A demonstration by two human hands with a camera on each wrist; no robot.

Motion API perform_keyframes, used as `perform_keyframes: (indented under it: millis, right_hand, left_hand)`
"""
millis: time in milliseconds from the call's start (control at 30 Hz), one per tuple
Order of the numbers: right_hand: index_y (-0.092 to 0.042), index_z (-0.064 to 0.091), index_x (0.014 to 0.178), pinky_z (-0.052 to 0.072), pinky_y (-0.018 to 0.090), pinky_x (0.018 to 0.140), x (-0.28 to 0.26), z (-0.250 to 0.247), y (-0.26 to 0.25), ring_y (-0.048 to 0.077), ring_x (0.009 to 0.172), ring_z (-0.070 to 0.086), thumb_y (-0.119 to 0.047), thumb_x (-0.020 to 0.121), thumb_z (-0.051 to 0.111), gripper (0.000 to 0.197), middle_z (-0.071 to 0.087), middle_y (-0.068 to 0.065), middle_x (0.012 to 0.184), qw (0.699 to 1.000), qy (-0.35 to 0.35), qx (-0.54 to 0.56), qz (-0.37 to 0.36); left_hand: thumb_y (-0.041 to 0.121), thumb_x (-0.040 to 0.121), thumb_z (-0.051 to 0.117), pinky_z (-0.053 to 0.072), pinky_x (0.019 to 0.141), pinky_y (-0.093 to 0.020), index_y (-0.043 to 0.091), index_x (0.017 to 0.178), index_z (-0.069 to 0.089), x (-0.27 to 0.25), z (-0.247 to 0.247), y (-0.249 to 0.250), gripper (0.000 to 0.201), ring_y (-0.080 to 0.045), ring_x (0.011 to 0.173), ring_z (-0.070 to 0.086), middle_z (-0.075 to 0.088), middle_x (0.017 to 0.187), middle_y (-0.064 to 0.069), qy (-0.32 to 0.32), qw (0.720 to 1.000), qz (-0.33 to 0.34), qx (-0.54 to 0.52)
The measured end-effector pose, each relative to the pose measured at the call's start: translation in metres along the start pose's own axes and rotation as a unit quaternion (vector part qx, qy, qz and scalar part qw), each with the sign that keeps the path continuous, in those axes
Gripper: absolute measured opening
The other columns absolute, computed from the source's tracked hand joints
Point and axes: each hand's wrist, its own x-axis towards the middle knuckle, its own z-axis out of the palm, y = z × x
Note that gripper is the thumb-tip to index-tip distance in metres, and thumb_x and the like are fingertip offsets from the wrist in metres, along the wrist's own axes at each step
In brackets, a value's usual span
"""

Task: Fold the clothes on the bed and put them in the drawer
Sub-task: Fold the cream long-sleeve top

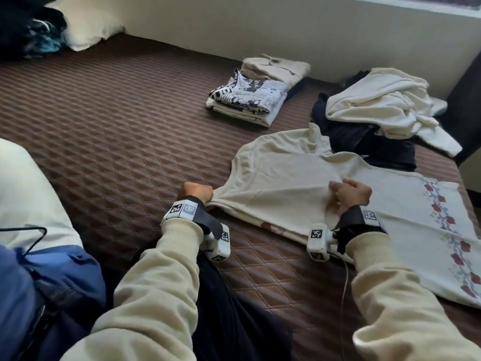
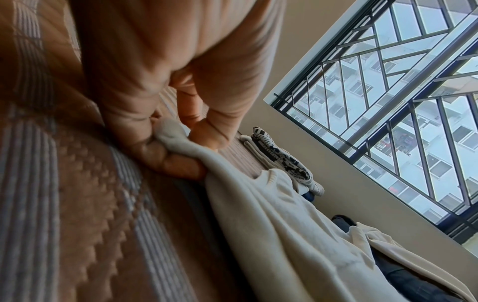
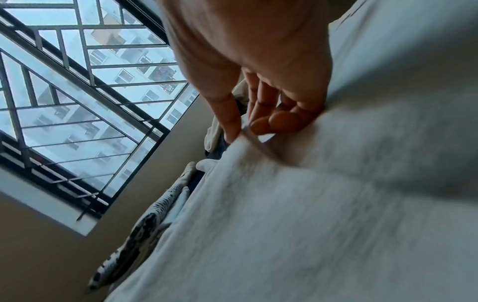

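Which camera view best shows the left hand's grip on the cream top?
The left wrist view: the left hand visibly pinches a bunched corner of the cream top. The head view shows only the hand's back at the edge; the right wrist view misses it.

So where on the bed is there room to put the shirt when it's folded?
The widest bare stretch of the bed runs left of the folded stack, up toward the pillow. A smaller bare strip lies between the stack and the cream shirt. The right side is crowded: the unfolded heap lies close behind the shirt.
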Motion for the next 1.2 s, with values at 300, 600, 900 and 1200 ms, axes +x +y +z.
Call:
perform_keyframes:
  millis: [300,600,900,1200]
  right_hand:
    - [-0.020,0.062,0.113,0.047,0.044,0.089,-0.058,-0.005,0.021,0.033,0.100,0.059,-0.019,0.073,0.078,0.043,0.064,0.010,0.103,0.924,-0.076,-0.205,-0.313]
    - [-0.037,0.051,0.132,0.017,0.039,0.118,-0.100,-0.046,0.046,0.019,0.144,0.022,-0.023,0.088,0.069,0.049,0.026,-0.006,0.155,0.766,-0.434,-0.371,-0.297]
    - [-0.006,0.068,0.098,0.050,0.020,0.074,-0.084,-0.183,0.056,0.015,0.085,0.070,0.005,0.090,0.061,0.015,0.075,0.000,0.080,0.947,-0.259,-0.058,-0.181]
    - [-0.009,0.071,0.099,0.045,0.018,0.070,-0.072,-0.232,0.033,0.010,0.088,0.064,-0.010,0.092,0.064,0.011,0.074,0.004,0.094,0.971,-0.183,-0.006,-0.156]
  left_hand:
    - [0.018,0.102,0.032,0.033,0.107,-0.036,0.019,0.140,0.046,0.001,0.005,0.004,0.041,-0.023,0.135,0.043,0.045,0.148,-0.003,0.018,0.997,0.002,0.074]
    - [0.015,0.100,0.040,0.035,0.107,-0.020,0.015,0.140,0.049,-0.004,-0.003,0.002,0.041,-0.017,0.138,0.040,0.043,0.149,0.001,0.012,0.995,0.036,0.089]
    - [0.003,0.084,0.055,0.043,0.098,-0.041,0.017,0.094,0.072,-0.024,-0.007,0.024,0.024,-0.037,0.108,0.054,0.058,0.120,-0.017,0.217,0.965,0.137,-0.062]
    - [0.001,0.081,0.067,0.046,0.069,-0.020,0.016,0.089,0.073,-0.106,0.097,0.095,0.018,-0.015,0.075,0.061,0.068,0.085,-0.001,-0.074,0.904,0.421,0.008]
